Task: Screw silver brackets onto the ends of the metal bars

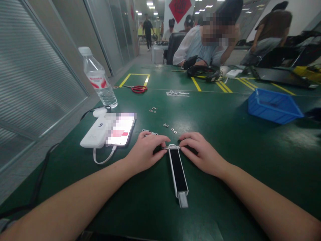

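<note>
A white power bank (94, 132) lies cabled to a smartphone (120, 130) on the green work mat (225, 187). The left hand (144, 150) and the right hand (203, 154) close narrowly on opposite ends of a metal crosspiece (171, 147) at the far end of a black-faced metal bar (178, 170), which lies flat on the mat. Small metal washers (165, 125) lie ahead of the hands. A blue plastic tray (274, 106) sits at far right.

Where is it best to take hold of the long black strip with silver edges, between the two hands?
Pinch the black strip from above by its long silver edges, toward the near end: it lies flat on the green mat, and your left hand and right hand occupy the far end.
</note>
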Demonstrator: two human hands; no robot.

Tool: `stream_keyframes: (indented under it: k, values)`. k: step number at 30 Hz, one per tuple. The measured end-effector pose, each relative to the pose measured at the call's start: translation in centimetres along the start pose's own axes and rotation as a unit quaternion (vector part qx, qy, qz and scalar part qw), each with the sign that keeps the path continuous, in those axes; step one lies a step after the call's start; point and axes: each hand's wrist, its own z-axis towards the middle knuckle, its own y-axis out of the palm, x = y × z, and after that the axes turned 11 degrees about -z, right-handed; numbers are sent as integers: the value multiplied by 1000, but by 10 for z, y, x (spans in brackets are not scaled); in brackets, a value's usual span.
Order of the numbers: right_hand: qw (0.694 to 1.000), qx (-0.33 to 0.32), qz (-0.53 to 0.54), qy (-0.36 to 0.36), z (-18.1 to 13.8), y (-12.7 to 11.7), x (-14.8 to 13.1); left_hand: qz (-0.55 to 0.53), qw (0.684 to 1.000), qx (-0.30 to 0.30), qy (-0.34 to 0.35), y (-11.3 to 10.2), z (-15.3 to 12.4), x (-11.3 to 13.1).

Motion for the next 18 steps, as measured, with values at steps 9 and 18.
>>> stream_keyframes:
  k: [9, 18]
  values:
    - [999, 8, 7, 41, -3, 1, 1, 6, 1000, -15, -16, -2, 0, 2]
    - [996, -65, -32, 42, -5, 6, 2, -1, 1000, -12, -9, -2, 0, 2]
